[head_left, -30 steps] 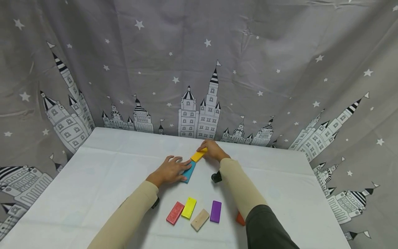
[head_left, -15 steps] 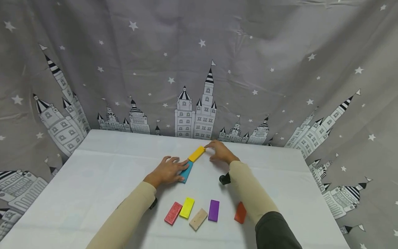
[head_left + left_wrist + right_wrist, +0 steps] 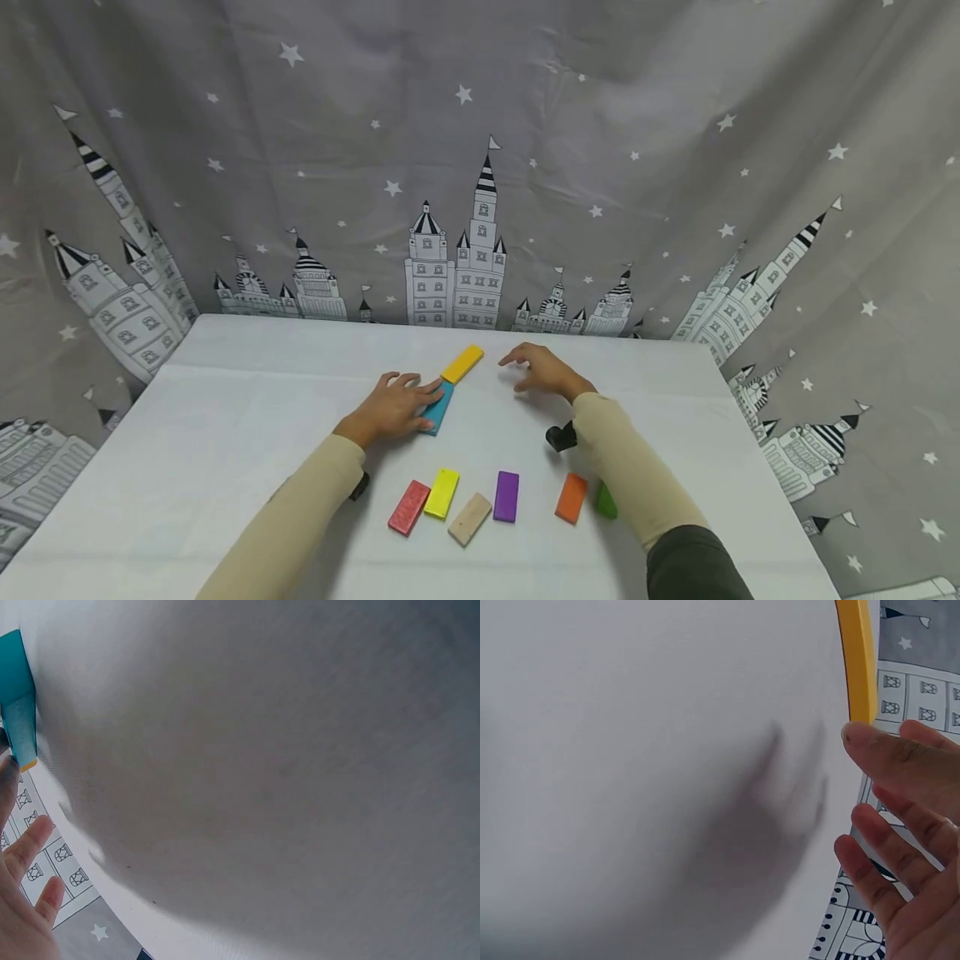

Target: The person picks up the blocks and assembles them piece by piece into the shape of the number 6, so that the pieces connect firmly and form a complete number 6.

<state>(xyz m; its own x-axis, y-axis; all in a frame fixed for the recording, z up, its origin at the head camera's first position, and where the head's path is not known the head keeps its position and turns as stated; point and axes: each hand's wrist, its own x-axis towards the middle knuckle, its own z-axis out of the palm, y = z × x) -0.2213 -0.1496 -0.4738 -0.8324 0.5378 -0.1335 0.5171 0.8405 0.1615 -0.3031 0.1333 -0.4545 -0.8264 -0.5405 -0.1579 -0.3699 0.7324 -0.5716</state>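
Observation:
In the head view my left hand (image 3: 387,409) has its thumb and index finger resting on a flat blue block (image 3: 438,408), partly covering it. Its other fingers are spread above the table. A golden-yellow block (image 3: 462,364) lies end to end with the blue one, angled slightly to the right. To the right of that block hovers my right hand (image 3: 545,369), fingers apart and holding nothing. The right wrist view shows the yellow block (image 3: 859,664) just beyond the fingertips. At the left wrist view's edge is the blue block (image 3: 16,671), beside the left fingers.
Nearer on the white table (image 3: 247,417) lie separate blocks: red (image 3: 409,507), bright yellow (image 3: 442,493), plain wood (image 3: 470,519), purple (image 3: 506,497) and orange (image 3: 572,498). A green piece (image 3: 607,502) is partly hidden by the right sleeve. A grey castle-print curtain (image 3: 337,150) hangs behind.
My right hand has let go of the golden-yellow block and moved away to the right. The left hand stays on the blue block. The orange block and green piece have come into view.

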